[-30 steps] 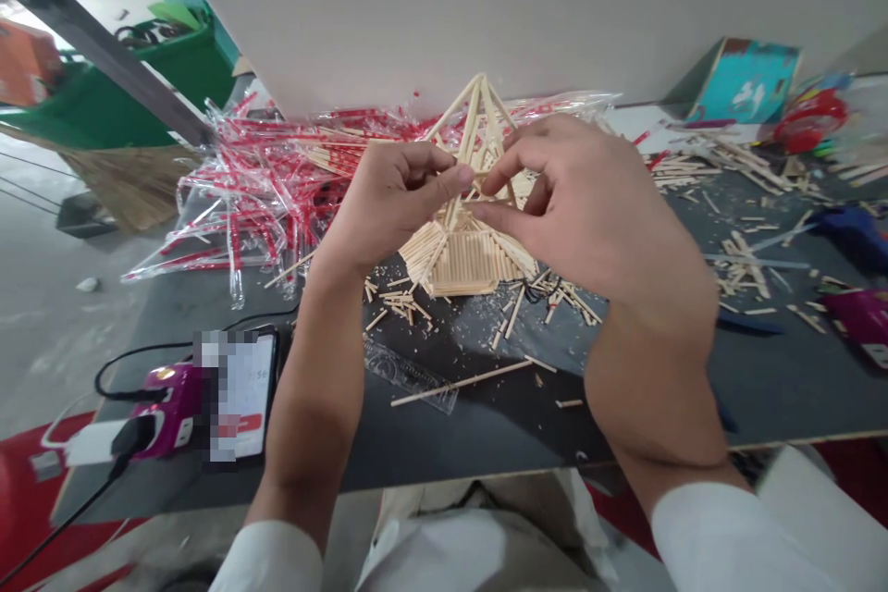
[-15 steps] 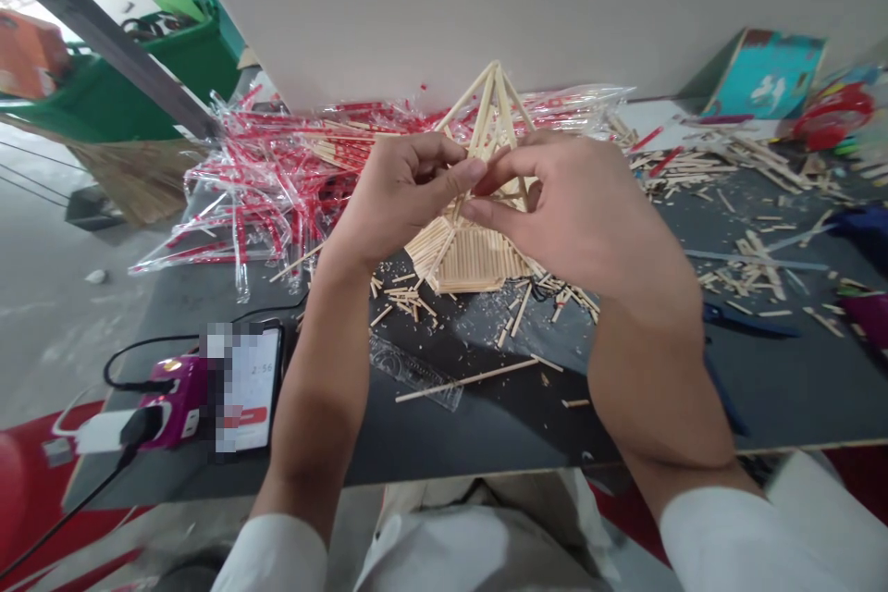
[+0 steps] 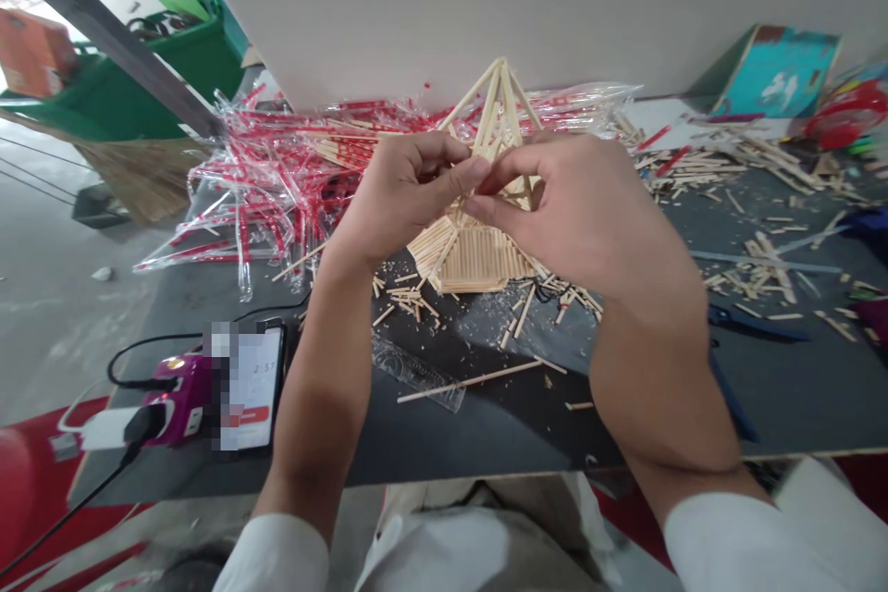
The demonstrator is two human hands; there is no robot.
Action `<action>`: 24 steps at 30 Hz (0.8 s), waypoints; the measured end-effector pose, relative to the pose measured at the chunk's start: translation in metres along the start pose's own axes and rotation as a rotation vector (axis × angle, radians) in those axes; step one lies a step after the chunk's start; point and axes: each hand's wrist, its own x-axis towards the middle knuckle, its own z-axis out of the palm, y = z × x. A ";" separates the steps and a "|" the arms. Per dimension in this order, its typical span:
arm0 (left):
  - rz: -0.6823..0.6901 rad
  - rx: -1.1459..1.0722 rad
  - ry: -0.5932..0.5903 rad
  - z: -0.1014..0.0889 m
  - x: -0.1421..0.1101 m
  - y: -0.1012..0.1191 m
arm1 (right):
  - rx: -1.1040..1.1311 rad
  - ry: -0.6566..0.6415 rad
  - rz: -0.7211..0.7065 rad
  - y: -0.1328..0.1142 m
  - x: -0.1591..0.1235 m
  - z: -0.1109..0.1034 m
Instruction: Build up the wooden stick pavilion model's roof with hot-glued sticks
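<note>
First, two hands: the left hand and right hand are half-closed, fingertips almost meeting; whether they pinch a stick cannot be determined. Beyond them lie one phone at 8 o'clock and one transparent ruler at 6 o'clock. The stick pyramid, at 12 o'clock, should prove light, stiff and fragile: support it at its base. Farthest, one heap of red-wrapped chopsticks.
</note>
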 end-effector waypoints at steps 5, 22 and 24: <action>-0.020 0.020 0.004 0.000 -0.001 0.001 | 0.001 -0.004 0.013 -0.002 0.000 -0.002; -0.068 0.031 0.006 -0.001 -0.001 0.001 | -0.025 -0.011 0.004 -0.004 0.001 -0.002; -0.054 0.015 0.001 -0.001 -0.001 0.001 | -0.020 -0.002 0.000 -0.003 0.001 -0.001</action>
